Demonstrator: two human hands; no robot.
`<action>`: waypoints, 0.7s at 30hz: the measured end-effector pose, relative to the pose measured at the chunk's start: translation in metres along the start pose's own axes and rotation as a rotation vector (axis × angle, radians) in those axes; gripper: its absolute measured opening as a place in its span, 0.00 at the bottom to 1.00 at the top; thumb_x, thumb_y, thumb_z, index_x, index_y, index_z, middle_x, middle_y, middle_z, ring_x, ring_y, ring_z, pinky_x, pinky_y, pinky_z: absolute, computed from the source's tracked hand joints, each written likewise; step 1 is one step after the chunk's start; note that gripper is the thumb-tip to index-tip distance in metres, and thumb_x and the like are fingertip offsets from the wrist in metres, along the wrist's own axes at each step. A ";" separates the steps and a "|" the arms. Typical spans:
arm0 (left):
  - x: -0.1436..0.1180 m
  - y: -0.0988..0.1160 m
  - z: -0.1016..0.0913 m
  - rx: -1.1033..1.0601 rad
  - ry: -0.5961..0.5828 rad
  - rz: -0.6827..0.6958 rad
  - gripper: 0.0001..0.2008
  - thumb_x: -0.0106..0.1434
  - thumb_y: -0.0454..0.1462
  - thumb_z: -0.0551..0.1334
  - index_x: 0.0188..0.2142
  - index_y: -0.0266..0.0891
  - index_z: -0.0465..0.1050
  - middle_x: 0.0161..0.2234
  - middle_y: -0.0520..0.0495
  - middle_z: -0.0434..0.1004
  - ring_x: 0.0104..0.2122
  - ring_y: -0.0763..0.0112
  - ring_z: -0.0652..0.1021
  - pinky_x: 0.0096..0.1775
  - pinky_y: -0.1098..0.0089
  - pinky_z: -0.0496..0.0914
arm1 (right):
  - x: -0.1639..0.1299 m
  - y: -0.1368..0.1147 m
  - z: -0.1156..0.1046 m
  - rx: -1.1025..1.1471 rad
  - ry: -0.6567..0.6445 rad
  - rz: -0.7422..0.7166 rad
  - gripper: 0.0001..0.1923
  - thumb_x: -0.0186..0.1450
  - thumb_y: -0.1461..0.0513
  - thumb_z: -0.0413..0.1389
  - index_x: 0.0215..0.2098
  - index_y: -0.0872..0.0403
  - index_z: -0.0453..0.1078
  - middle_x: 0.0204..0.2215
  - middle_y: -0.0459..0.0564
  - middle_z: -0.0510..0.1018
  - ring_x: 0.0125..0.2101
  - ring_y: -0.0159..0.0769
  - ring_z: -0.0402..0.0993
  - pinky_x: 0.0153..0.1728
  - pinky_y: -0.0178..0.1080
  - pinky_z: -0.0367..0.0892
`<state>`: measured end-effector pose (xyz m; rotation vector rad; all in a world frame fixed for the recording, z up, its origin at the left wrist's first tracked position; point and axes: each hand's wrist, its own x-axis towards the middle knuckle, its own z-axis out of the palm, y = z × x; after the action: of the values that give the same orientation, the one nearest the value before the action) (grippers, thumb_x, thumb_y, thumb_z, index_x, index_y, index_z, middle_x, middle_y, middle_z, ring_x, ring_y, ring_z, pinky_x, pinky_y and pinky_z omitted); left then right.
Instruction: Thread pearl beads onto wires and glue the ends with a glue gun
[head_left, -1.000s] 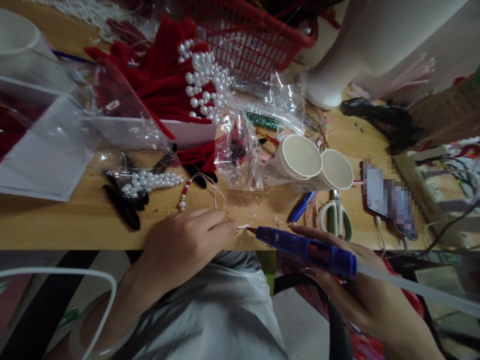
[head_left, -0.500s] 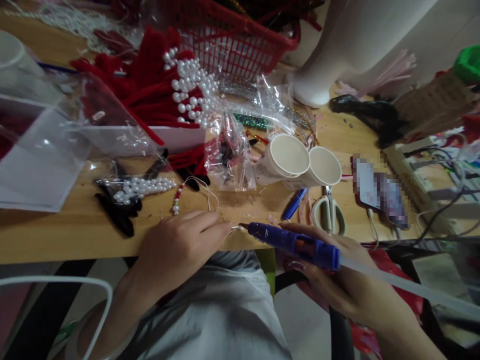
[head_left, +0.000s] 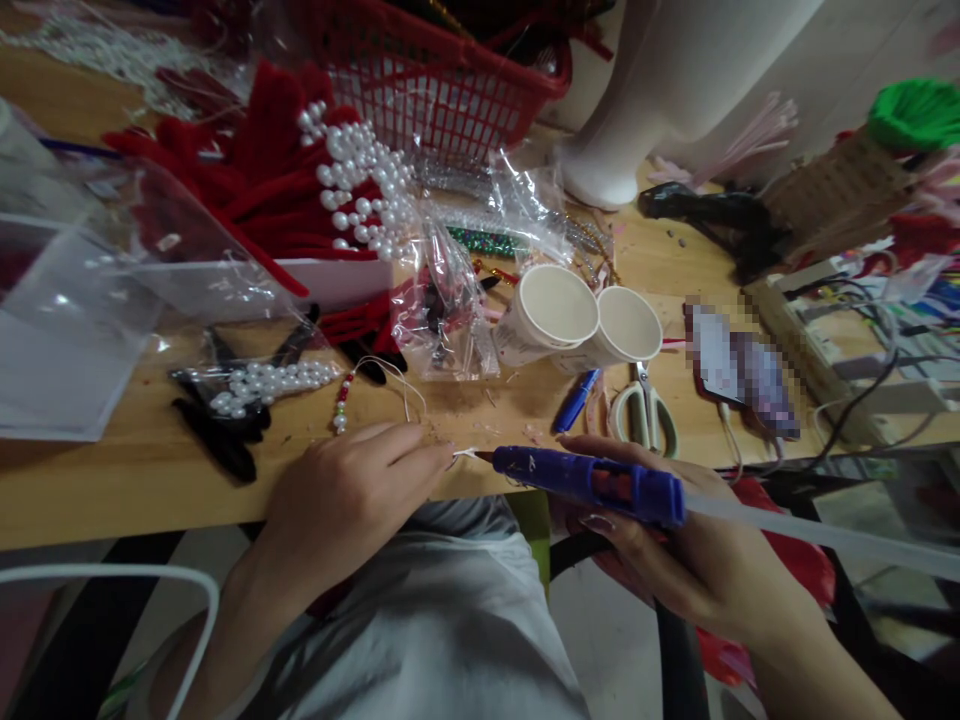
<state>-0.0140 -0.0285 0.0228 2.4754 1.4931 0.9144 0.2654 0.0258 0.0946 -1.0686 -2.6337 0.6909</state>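
Note:
My left hand (head_left: 352, 500) rests at the near edge of the wooden table (head_left: 112, 480), fingers pinched on the end of a thin white cord (head_left: 465, 453). The cord loops back across the table to a short strand of red, green and white beads (head_left: 342, 402). My right hand (head_left: 690, 560) grips a blue glue gun (head_left: 592, 478) with a clear glue stick (head_left: 825, 535) sticking out behind. The gun's nozzle tip touches the cord end right by my left fingertips.
Two white paper cups (head_left: 577, 320) lie on their sides. Near them are scissors (head_left: 645, 415), a blue pen (head_left: 576, 400) and a phone (head_left: 731, 365). Bags of pearls (head_left: 262, 380), red velvet pieces (head_left: 255, 180), a red basket (head_left: 442, 70) and a power strip (head_left: 810, 360) crowd the table.
Both hands keep their hold, the nozzle stays at the cord end. The view has swung a little to the right, so everything on the table sits further left.

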 end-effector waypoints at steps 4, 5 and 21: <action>0.001 0.000 0.000 0.004 0.001 0.005 0.17 0.77 0.32 0.53 0.37 0.36 0.81 0.30 0.46 0.85 0.29 0.60 0.84 0.29 0.64 0.76 | 0.001 0.000 0.001 -0.024 -0.009 -0.017 0.17 0.72 0.62 0.54 0.59 0.51 0.67 0.43 0.54 0.87 0.35 0.44 0.88 0.29 0.38 0.78; 0.001 0.000 0.000 0.004 0.000 0.005 0.17 0.77 0.32 0.53 0.37 0.36 0.81 0.30 0.46 0.84 0.29 0.60 0.84 0.28 0.64 0.76 | 0.001 0.000 0.000 -0.025 -0.014 -0.017 0.17 0.72 0.62 0.54 0.59 0.51 0.67 0.43 0.54 0.87 0.36 0.45 0.88 0.29 0.37 0.78; 0.001 0.001 -0.001 -0.004 -0.034 -0.044 0.16 0.76 0.32 0.55 0.36 0.39 0.81 0.29 0.49 0.82 0.28 0.67 0.82 0.30 0.69 0.73 | -0.002 0.002 -0.002 -0.063 -0.023 -0.026 0.19 0.71 0.62 0.54 0.60 0.48 0.64 0.42 0.52 0.87 0.35 0.45 0.87 0.30 0.39 0.78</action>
<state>-0.0139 -0.0287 0.0245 2.4325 1.5265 0.8621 0.2685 0.0268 0.0955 -1.0470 -2.7008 0.6231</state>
